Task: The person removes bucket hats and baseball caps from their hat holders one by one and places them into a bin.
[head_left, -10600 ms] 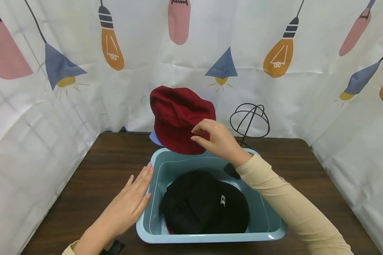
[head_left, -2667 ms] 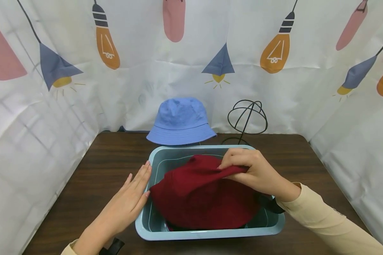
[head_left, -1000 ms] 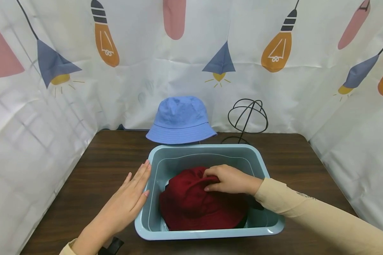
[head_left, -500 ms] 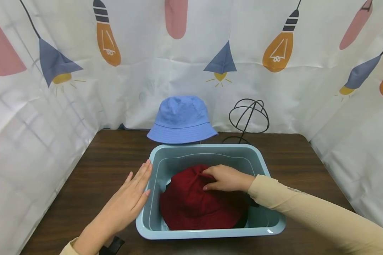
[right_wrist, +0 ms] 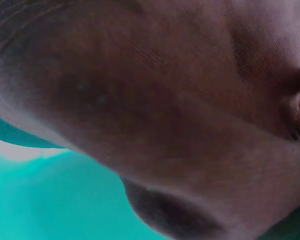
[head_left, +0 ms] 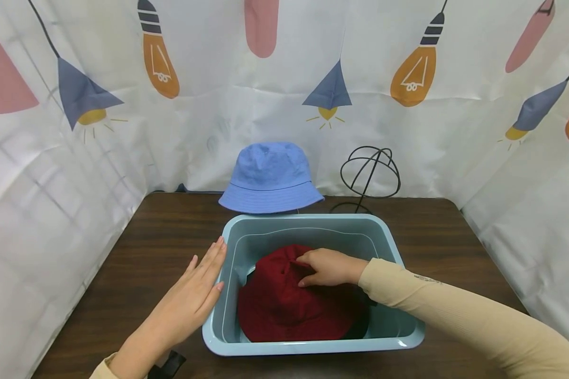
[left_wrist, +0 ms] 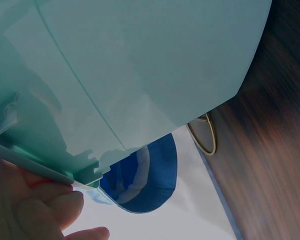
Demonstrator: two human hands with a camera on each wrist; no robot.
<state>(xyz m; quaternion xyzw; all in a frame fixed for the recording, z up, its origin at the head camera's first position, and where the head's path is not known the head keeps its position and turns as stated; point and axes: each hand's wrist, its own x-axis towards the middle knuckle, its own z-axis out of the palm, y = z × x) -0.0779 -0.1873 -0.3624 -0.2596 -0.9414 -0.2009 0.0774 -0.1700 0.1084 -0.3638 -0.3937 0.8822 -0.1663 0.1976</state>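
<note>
Your right hand rests with relaxed fingers on the red hat, low in the frame's centre inside the blue tub. Press it flat. Your left hand lies flat, steadying the tub wall.

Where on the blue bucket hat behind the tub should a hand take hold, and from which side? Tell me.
Grip the blue bucket hat by its brim at the front right, coming over the tub's far rim. The brim flares out flat all round and faces the person there. The curtain stands close behind, so the back looks poor. The right hand, now resting on the red hat, seems nearest.
</note>
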